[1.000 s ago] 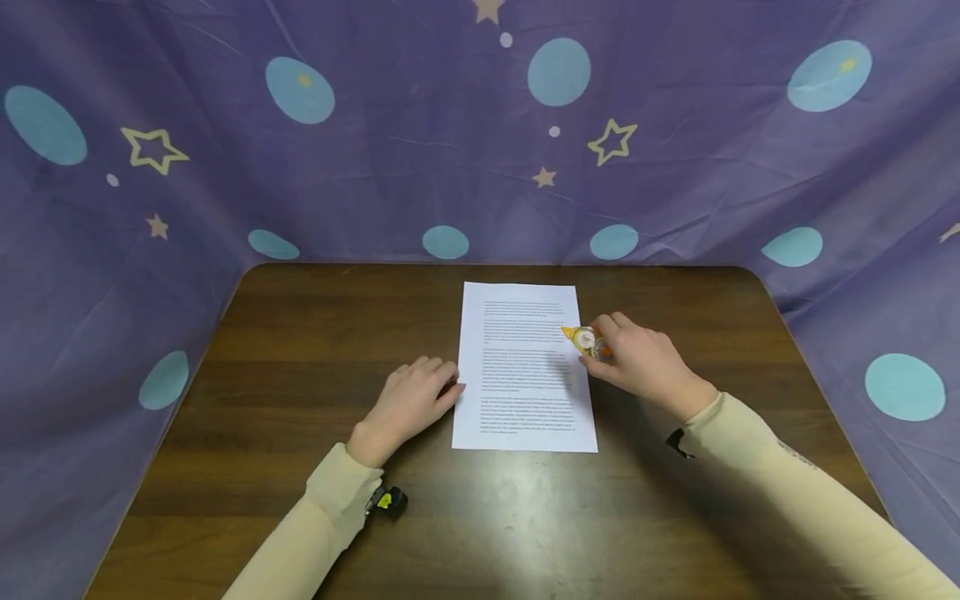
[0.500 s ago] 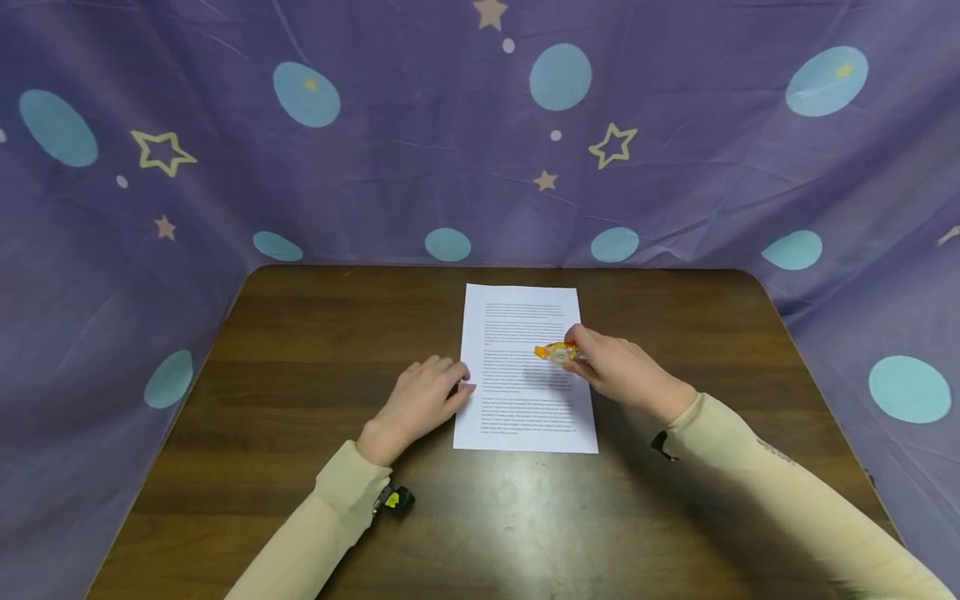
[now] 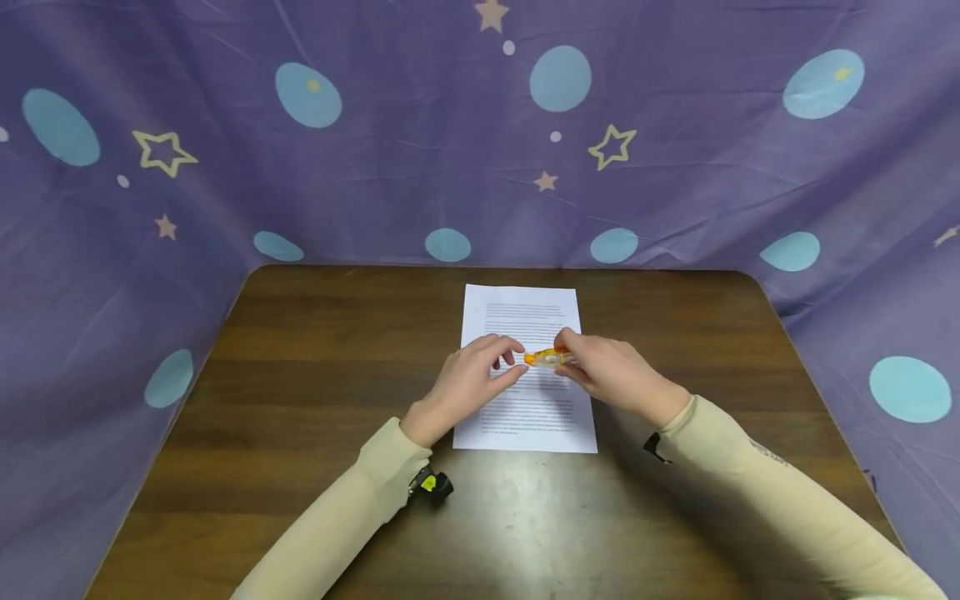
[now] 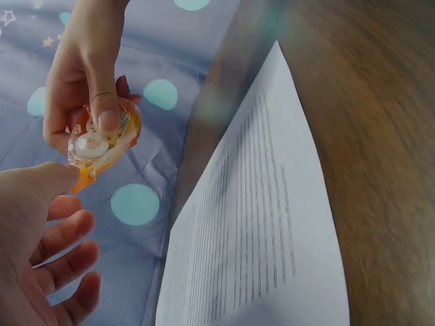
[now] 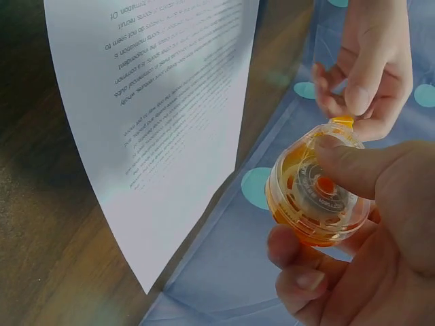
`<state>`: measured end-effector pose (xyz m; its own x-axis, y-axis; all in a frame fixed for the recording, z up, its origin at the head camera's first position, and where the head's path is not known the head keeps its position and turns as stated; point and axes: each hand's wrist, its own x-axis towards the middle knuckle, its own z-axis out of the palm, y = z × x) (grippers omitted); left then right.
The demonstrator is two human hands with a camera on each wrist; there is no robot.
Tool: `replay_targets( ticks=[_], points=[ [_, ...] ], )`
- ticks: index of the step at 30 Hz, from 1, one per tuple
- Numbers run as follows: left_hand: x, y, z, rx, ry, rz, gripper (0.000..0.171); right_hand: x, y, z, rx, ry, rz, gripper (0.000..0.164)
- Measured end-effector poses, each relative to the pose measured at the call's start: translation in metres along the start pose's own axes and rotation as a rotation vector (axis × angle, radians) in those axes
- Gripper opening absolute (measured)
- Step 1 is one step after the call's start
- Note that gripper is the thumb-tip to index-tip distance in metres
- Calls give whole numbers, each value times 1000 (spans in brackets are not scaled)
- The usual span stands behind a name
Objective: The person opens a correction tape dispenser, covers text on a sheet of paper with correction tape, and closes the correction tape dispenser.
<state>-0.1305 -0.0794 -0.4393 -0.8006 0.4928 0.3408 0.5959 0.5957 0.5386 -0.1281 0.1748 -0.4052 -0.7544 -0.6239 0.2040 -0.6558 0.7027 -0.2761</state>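
My right hand (image 3: pixel 618 375) holds an orange and clear correction tape (image 5: pixel 316 193) above a printed sheet of paper (image 3: pixel 525 425). The thumb presses on one flat face and curled fingers support the other. The tape's orange tip (image 4: pixel 83 180) points toward my left hand (image 3: pixel 468 383). My left thumb and index finger are parted at that tip, very near or touching it; the exact contact is hard to tell. In the left wrist view, the other left fingers are loosely bent, with nothing in them.
The sheet lies flat on a brown wooden table (image 3: pixel 322 375). A purple curtain (image 3: pixel 375 167) with blue dots and stars surrounds the table's back and sides. Black wrist devices are strapped at both sleeves, the left one (image 3: pixel 435 486) with a yellow patch.
My left hand has risen from the paper's left edge and moved right to the correction tape's tip. My right hand has brought the tape left over the sheet and turned it slightly.
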Motion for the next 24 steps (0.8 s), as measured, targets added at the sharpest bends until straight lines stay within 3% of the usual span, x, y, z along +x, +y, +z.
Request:
replay_targets(
  ticks=[12,19,24],
  points=[
    [6,1,9,-124,18,-2,8,-3,1,-8,4,14,-2,26],
    [7,-1,13,-264,14,-48,8,-3,6,-10,59,28,1,29],
    [7,1,17,-304,-8,-83,11,-3,8,-11,120,22,9,28]
  ],
)
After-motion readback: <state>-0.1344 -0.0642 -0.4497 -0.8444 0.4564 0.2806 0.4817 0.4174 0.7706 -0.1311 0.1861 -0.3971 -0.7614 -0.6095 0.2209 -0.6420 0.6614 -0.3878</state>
